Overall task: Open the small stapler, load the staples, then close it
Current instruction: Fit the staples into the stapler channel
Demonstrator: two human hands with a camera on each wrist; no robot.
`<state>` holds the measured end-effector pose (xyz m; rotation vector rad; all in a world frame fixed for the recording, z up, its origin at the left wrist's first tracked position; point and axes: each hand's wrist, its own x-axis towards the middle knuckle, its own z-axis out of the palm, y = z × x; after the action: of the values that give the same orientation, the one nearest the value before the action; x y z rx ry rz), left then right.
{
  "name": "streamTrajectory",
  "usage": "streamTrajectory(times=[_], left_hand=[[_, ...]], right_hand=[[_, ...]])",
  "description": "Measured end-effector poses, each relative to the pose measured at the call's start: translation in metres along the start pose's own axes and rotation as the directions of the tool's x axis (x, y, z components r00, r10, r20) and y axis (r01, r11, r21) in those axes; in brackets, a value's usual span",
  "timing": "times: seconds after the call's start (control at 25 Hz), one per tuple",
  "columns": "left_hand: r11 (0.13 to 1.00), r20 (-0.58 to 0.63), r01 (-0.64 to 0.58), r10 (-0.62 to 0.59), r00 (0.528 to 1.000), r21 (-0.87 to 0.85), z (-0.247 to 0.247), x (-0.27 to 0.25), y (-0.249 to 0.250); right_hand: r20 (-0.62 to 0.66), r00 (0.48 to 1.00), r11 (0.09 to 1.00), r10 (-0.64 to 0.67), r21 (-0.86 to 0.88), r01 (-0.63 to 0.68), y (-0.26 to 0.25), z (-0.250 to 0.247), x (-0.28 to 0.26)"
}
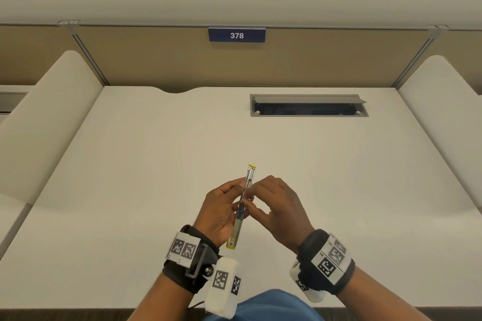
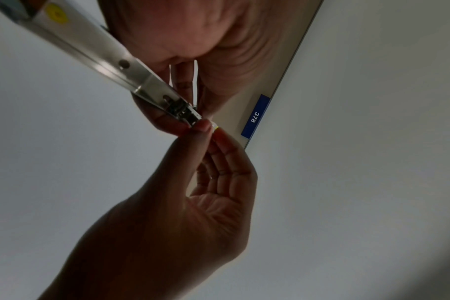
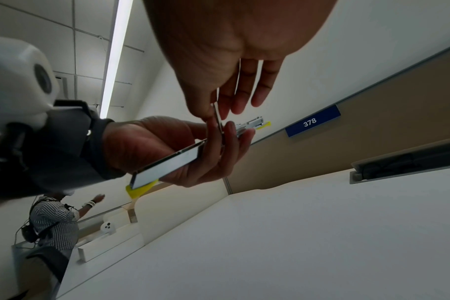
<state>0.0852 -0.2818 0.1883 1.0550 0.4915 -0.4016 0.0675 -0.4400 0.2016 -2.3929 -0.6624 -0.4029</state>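
Note:
I hold a small metal stapler (image 1: 239,224) with yellow end caps above the white desk (image 1: 146,169), swung open into one long straight bar that points away from me. My left hand (image 1: 234,194) grips it around the middle near the hinge, fingers curled under it. My right hand (image 1: 257,198) meets it from the right. In the right wrist view its thumb and forefinger pinch a thin strip of staples (image 3: 217,115) that stands on edge on the stapler (image 3: 167,164). From the left wrist, the stapler's (image 2: 103,58) hinge end is hidden behind both hands' fingertips.
A grey cable hatch (image 1: 309,105) lies open in the desk at the back right. Tan partition panels with a blue 378 sign (image 1: 236,35) close the back, and white dividers flank both sides. Another person (image 3: 54,219) stands far off beyond the left divider.

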Motion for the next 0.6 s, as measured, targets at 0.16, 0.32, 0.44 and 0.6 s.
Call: streamTrajectory(times=[0.16, 0.32, 0.44, 0.6], left_hand=[[0.999, -0.005, 0.005, -0.005, 1.0, -0.036, 0.0, 0.001, -0.002], [0.997, 0.0, 0.003, -0.003, 1.0, -0.083, 0.0, 0.001, -0.004], [0.997, -0.014, -0.005, 0.004, 1.0, -0.082, 0.0, 0.001, -0.006], [0.996, -0.029, -0.002, 0.0, 1.0, -0.085, -0.004, 0.004, -0.01]], right_hand=[[-0.053, 0.991, 0.988, 0.122, 0.104, -0.116, 0.0, 0.008, -0.005], [-0.114, 0.978, 0.976, 0.175, 0.148, -0.158, 0.0, 0.012, -0.006], [-0.115, 0.97, 0.965, 0.215, 0.175, -0.193, 0.0, 0.013, -0.003], [-0.1, 0.952, 0.956, 0.291, 0.07, -0.285, 0.003, 0.017, 0.002]])
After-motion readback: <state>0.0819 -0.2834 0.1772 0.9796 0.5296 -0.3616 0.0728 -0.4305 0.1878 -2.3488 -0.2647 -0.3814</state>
